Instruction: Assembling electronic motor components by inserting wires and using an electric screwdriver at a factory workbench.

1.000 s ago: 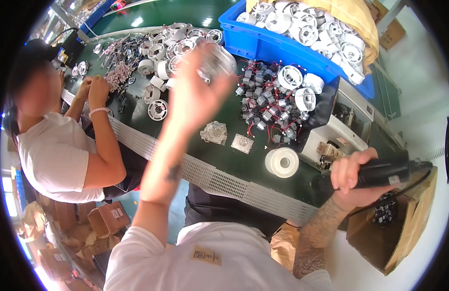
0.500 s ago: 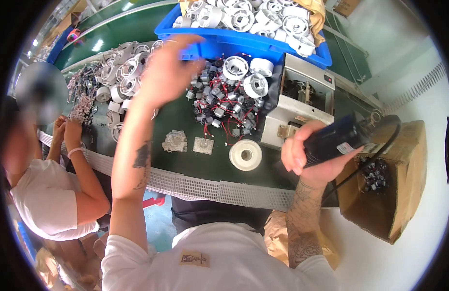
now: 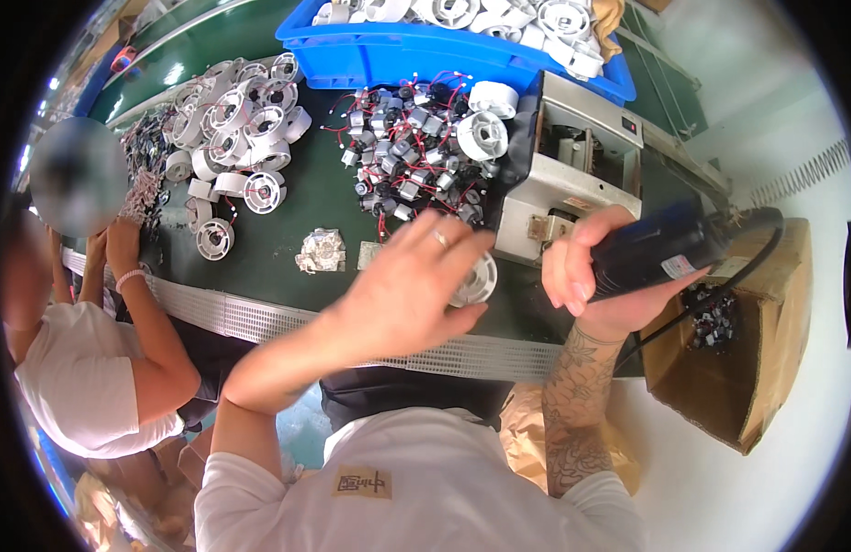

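Note:
My left hand reaches over the front of the bench, thumb and fingers curved around a white round plastic housing; the hand covers much of it, and whatever lies under it is hidden. In my right hand is a black electric screwdriver, held around its body with the cable running off its back end. Beyond my left hand lies a heap of small motors with red wires. Two more white housings rest at that heap's right edge.
A metal machine stands right of the motors, and a blue crate of white parts behind. More housings are piled left. A cardboard box sits right, below a coil spring. A co-worker's hands work at far left.
My left hand has come from above the bench's left side, back toward me and right, onto a white housing. One housing beside the motors is gone from its spot. My right hand keeps the screwdriver.

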Motion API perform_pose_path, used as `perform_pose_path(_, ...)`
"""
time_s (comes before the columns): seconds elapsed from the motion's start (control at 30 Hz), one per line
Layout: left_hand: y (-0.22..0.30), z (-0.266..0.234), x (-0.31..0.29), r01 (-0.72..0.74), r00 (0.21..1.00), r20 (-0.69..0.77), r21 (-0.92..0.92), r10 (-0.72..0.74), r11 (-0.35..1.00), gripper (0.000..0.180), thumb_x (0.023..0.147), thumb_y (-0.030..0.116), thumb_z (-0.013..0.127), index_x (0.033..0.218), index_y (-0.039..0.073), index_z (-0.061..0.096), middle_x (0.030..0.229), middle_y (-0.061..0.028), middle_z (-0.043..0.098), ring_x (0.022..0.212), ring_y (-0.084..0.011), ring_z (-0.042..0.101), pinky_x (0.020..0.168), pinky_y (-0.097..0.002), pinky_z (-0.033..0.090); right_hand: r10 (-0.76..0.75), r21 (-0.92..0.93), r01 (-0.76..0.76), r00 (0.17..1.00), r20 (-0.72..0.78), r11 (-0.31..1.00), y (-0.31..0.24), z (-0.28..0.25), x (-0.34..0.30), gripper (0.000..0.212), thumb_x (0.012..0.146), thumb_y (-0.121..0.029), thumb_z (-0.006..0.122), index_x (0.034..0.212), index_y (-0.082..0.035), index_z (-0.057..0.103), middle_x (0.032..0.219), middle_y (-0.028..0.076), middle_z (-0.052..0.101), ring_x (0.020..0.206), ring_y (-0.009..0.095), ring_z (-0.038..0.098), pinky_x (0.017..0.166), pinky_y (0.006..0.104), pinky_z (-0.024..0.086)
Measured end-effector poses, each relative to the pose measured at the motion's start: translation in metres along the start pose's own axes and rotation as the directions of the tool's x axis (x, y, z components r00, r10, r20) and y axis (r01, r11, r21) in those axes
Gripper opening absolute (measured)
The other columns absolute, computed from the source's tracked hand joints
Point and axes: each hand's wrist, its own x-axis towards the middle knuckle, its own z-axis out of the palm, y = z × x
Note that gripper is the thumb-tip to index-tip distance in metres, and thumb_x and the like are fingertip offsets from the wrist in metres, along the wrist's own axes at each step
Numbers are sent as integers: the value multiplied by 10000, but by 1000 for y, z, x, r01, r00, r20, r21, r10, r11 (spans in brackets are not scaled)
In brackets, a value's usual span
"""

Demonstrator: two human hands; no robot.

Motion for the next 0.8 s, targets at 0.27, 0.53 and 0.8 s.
perform_pose_path(0.27,9,53,-20,167,940,-319,123,-121,978,708,683,242,806,1260,-31,499,1138,-157,512,1042,-350,500,885,-433,431,-6,12,5,997,78,1000,1,-2,-1,971,753,-850,417,1101,48,538,608,81,518,447,173,474,410,312,370)
perform_pose_path(0.53,-1,-2,-65,166,975,-154,11,-163,986,408,785,35,675,1184,7,591,1204,-169,526,1026,-334,536,845,-402,465,-15,10,14,997,72,1000,0,-4,-2,1000,741,-870,395,1097,53,543,609,77,525,446,171,474,415,307,375)
perform_pose_path(0.8,-76,-29,-20,-126,978,-85,491,192,862,392,638,-24,700,1009,103,691,1161,-64,596,983,-276,564,783,-374,466,-33,-69,31,999,-24,997,1,1,-3,1039,745,-895,307,1078,57,558,567,53,501,396,142,425,373,295,342)
